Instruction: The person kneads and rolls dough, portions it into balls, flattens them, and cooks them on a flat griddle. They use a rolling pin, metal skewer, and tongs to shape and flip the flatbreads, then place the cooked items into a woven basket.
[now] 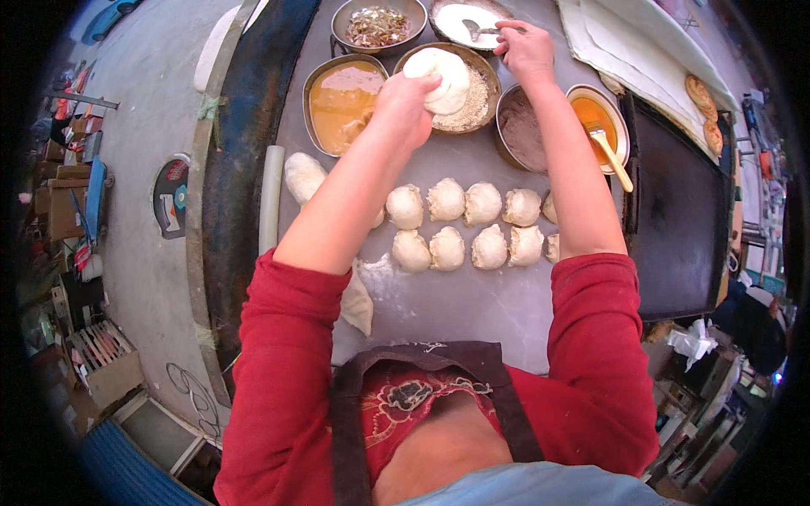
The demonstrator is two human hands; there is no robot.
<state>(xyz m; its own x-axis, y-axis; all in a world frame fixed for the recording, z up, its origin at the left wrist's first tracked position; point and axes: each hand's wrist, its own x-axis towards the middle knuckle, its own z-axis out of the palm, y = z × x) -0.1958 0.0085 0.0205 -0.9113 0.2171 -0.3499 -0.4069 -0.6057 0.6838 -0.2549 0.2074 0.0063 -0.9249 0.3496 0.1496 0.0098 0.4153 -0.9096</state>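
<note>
My left hand (408, 114) holds a flattened round of dough (446, 82) above a bowl of sesame seeds (478, 104). In my right hand (525, 50) is the handle of a metal spoon (474, 29), its head over a bowl of white powder or granules (459, 19). Two rows of dough balls (484, 203) lie on the grey work surface (468, 303) between my forearms. A longer piece of dough (304, 176) rests by my left forearm, which covers part of it, and another dough piece (357, 303) shows below that arm.
Nearby stand a container of tan liquid (345, 95), a bowl of chopped filling (378, 26), a pot of brown paste or powder (520, 129) and an orange liquid bowl (591, 114) with a brush (610, 152). A rolling pin (271, 196) lies left; a black baking tray (680, 215) sits right.
</note>
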